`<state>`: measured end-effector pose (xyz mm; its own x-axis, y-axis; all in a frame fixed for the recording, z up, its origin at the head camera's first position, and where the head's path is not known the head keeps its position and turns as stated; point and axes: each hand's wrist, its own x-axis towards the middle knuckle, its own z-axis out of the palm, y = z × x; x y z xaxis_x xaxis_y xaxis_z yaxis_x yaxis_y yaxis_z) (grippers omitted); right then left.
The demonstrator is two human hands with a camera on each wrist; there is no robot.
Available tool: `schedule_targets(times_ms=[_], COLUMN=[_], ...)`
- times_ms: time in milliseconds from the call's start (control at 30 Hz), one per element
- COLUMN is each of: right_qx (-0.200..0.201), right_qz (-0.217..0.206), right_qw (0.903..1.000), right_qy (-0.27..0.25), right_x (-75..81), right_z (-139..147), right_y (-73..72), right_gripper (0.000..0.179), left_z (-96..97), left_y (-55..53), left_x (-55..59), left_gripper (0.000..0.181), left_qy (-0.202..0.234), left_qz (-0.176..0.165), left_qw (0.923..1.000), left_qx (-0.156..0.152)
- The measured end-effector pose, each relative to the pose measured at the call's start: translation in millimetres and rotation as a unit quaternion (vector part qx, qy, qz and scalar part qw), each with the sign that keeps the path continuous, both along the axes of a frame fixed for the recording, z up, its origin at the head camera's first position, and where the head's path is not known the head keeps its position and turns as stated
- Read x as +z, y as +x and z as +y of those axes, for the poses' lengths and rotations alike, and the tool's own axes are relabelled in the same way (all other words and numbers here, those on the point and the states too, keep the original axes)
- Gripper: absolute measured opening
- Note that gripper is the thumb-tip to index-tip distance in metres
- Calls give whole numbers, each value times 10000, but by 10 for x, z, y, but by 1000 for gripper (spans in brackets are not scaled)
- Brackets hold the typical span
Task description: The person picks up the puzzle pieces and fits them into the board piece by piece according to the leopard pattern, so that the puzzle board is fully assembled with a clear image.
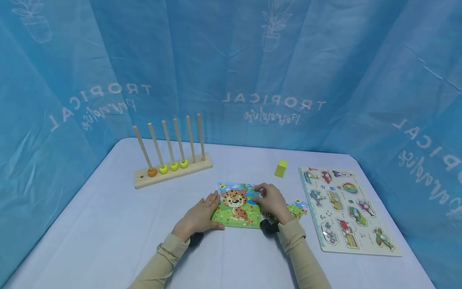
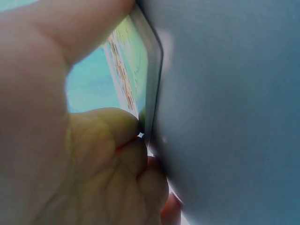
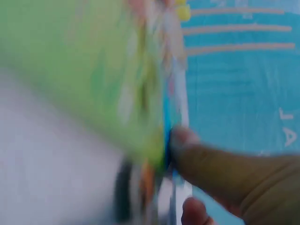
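Observation:
A leopard jigsaw puzzle lies on the white table in front of me, its picture of a spotted cub on green grass. My left hand rests along its left edge, fingers straight and thumb at the near corner; the left wrist view shows the board's edge against that hand. At the upper right of the puzzle, my right hand pinches a puzzle piece between thumb and bent fingers. The piece is mostly hidden, and the right wrist view is blurred around the thumb. Loose puzzle pieces lie beside the right wrist.
Back left stands a wooden peg rack with several upright rods and a few orange and yellow beads. A yellow block is behind the right hand. A vehicle peg puzzle board lies at the right. Blue curtains enclose the table.

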<state>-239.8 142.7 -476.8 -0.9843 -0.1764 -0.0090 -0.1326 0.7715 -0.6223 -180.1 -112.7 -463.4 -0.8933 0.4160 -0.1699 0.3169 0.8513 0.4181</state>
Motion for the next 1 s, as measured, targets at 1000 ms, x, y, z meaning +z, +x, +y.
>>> schedule_targets(times_ms=[1000], right_qx=[-283], right_qz=[-516], right_qw=[9979], right_qy=[280], right_x=[271], right_z=[1168], right_y=[116], right_gripper=[52], left_z=[-5], left_y=[11], left_x=[3], left_gripper=[99], left_qy=[-63], left_qz=[-23], left_qw=[10000], left_qx=[-15])
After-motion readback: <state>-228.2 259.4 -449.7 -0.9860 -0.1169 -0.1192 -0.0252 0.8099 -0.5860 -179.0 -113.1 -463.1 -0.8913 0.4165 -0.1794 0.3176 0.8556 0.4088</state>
